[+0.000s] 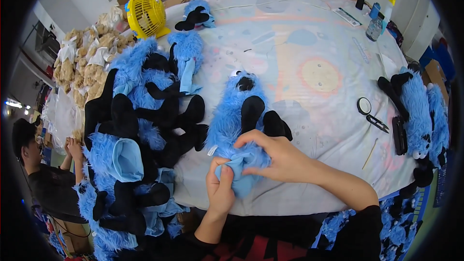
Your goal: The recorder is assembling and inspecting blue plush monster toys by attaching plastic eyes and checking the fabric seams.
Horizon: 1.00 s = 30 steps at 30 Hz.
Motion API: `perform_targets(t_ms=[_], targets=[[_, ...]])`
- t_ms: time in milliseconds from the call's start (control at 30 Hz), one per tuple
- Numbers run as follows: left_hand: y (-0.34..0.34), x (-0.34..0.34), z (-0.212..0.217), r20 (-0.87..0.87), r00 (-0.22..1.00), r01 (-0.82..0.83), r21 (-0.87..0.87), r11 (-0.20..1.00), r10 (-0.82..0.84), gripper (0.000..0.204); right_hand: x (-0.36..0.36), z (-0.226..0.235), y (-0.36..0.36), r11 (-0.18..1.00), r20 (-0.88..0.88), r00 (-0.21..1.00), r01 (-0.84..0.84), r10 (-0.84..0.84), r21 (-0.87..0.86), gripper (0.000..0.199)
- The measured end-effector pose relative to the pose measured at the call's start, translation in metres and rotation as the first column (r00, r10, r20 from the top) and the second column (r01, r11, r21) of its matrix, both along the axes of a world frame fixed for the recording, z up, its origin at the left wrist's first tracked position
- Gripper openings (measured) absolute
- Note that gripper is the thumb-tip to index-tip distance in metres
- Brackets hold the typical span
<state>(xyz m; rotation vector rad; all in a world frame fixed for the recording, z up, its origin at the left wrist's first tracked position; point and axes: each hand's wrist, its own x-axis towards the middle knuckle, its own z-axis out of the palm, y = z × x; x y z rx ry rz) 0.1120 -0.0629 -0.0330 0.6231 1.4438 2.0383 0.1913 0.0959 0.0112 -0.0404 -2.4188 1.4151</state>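
A furry blue plush puppet (pixel 227 111) with black limbs, a white eye and a dark mouth lies on the cloth-covered table in front of me, its head pointing away. At its near end is a light-blue fabric opening (pixel 244 183). My left hand (pixel 221 186) pinches the left edge of that fabric, thumb on top. Curved over the fur and fabric from the right, my right hand (pixel 273 157) grips the same end between thumb and fingers. A small white tag (pixel 212 151) sticks out at the puppet's left side.
Blue puppets (pixel 128 159) are heaped at left, beside a yellow fan (pixel 146 16) and tan plush toys (pixel 87 63). At right lie thread snips (pixel 377 123), a round tin (pixel 364 106), a thin stick (pixel 370 153) and more puppets (pixel 416 106). Another person (pixel 50 179) works at far left.
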Motion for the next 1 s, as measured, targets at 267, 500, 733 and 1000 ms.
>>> perform_targets(t_ms=[267, 500, 733, 1000], targets=[[-0.006, -0.004, 0.007, -0.185, 0.969, -0.180, -0.074, 0.981, 0.164, 0.013, 0.000, 0.004, -0.008, 0.987, -0.119, 0.981, 0.147, -0.154, -0.067, 0.038], [0.021, 0.013, 0.016, -0.159, 0.965, -0.211, -0.012, 0.977, 0.207, 0.013, 0.001, 0.002, -0.022, 0.962, -0.063, 0.960, 0.271, -0.272, -0.030, 0.032], [0.013, 0.014, 0.010, -0.082, 0.996, -0.030, -0.028, 0.999, 0.028, 0.014, -0.008, -0.009, -0.005, 0.932, 0.009, 0.932, 0.363, -0.363, -0.001, 0.026], [-0.011, -0.007, 0.015, -0.480, 0.867, -0.264, -0.212, 0.941, 0.135, 0.009, -0.016, -0.023, 0.003, 0.957, -0.069, 0.955, 0.287, -0.289, -0.032, 0.027]])
